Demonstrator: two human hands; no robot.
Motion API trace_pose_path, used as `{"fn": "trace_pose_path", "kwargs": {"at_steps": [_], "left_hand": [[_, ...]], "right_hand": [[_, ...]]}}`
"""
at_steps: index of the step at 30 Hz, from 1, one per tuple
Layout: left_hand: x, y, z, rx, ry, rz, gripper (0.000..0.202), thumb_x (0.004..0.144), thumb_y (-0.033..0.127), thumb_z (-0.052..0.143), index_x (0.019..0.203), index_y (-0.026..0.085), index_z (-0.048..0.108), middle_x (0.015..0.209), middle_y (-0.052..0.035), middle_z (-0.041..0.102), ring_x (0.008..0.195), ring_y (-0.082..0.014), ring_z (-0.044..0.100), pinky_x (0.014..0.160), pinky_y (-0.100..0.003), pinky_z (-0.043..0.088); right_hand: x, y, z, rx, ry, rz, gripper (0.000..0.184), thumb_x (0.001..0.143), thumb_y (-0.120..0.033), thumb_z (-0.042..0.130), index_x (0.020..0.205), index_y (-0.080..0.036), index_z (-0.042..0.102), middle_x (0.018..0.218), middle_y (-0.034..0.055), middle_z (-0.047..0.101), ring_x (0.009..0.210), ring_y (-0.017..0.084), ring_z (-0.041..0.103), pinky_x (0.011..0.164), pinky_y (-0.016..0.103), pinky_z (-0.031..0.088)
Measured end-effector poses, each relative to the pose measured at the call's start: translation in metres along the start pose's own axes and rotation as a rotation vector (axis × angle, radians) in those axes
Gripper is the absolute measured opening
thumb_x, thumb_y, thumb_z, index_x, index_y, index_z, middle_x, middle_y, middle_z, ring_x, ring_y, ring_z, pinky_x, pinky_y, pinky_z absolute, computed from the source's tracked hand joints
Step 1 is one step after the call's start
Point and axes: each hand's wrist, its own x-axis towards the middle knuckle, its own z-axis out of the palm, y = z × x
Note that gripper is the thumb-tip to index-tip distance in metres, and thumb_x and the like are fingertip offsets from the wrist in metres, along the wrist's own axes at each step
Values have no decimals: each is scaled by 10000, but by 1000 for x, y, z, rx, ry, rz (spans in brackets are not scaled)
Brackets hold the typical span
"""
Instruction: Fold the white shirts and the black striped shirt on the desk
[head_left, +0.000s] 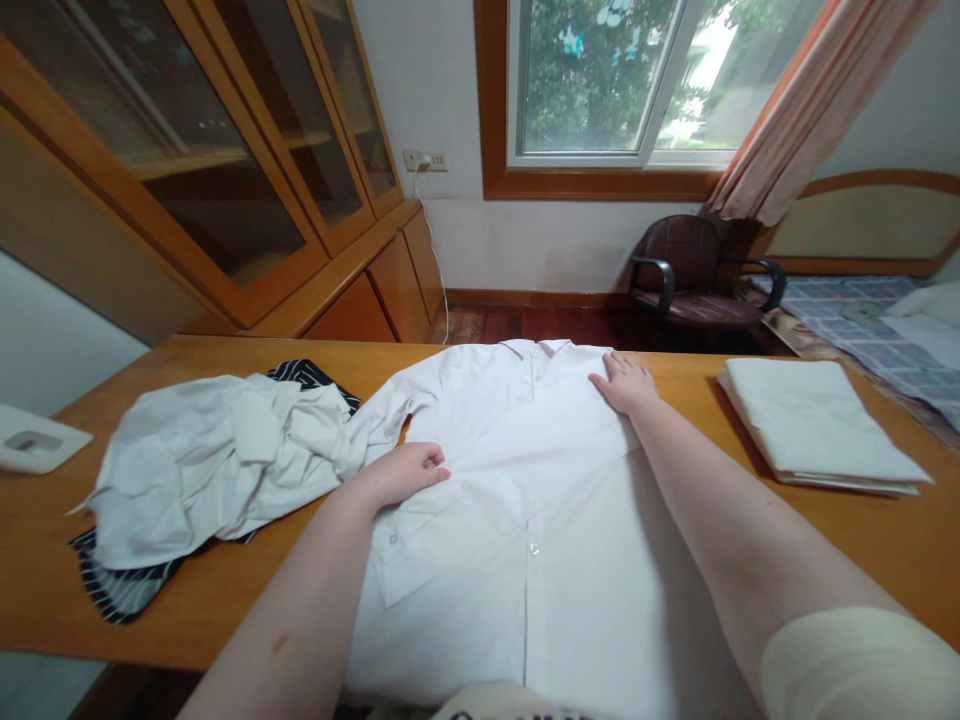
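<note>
Shirt (pixel 487 520), white and with a buttoned placket, lies front up on the bench (pixel 697 435) beneath both sets of fingers, its collar beyond the left fingers and to the left of the right ones. The right hand (pixel 628 384) rests flat on the shoulder edge, fingers extended with slight gaps and thumb set apart. The left hand (pixel 409 472) lies on the near side of the chest with fingers curled and thumb stretched out; whether they pinch any fabric I cannot tell.

One sleeve (pixel 386 412) runs beyond and left of the left fingers, partly covered by that hand and wrist. Nearer than those fingers, a white flap with a button (pixel 393 539) shows beside the forearm. The other sleeve cannot be made out, and the hem disappears behind the wearer's clothing at the lower edge, whose lettering is cut off.

Left of the left fingers, a crumpled white garment (pixel 225 450) mostly hides a black striped cloth (pixel 124 590); its shape is unclear. Farther left, a white object (pixel 41 442) is cropped. Right of the right fingers sits a folded white cloth (pixel 817 420). Well beyond them stand a chair (pixel 686 260) and a bed (pixel 847 312), the latter cut off.
</note>
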Motion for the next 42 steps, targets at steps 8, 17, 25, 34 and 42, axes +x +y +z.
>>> {"fn": "trace_pose_path", "kwargs": {"at_steps": [8, 17, 25, 34, 42], "left_hand": [[-11, 4, -9, -89, -48, -52, 335, 703, 512, 542, 798, 201, 621, 717, -4, 598, 630, -159, 534, 539, -238, 340], [-24, -6, -18, -155, -242, -89, 405, 690, 611, 536, 661, 208, 534, 569, 29, 484, 523, -138, 434, 503, -250, 291], [-45, 4, 0, 14, 5, -101, 320, 717, 518, 512, 704, 204, 578, 767, -14, 629, 734, -200, 567, 621, -260, 361], [-62, -4, 24, 165, 135, -236, 258, 819, 433, 415, 697, 211, 469, 694, -16, 600, 686, -184, 568, 578, -260, 324], [-66, 19, 18, 427, 317, -235, 275, 821, 394, 468, 957, 175, 564, 1022, -142, 644, 940, -289, 602, 744, -356, 416]], "right_hand": [[-54, -47, -6, 9, 43, -245, 571, 915, -520, 320, 1343, -163, 445, 1471, 148, 328, 1325, 290, 313, 1056, 442, 243], [-89, -50, 12, 64, 53, -205, 599, 916, -532, 312, 1407, -194, 366, 1494, 98, 306, 1366, 264, 255, 1090, 437, 179], [-89, -53, 12, 68, 54, -193, 622, 908, -548, 307, 1426, -205, 329, 1508, 86, 277, 1377, 245, 227, 1099, 425, 150], [-90, -53, 11, 80, 46, -187, 625, 905, -547, 306, 1429, -207, 324, 1510, 85, 272, 1381, 242, 219, 1098, 434, 155], [-90, -53, 10, 75, 34, -187, 631, 906, -550, 294, 1433, -203, 315, 1514, 85, 262, 1382, 245, 214, 1100, 430, 148]]}}
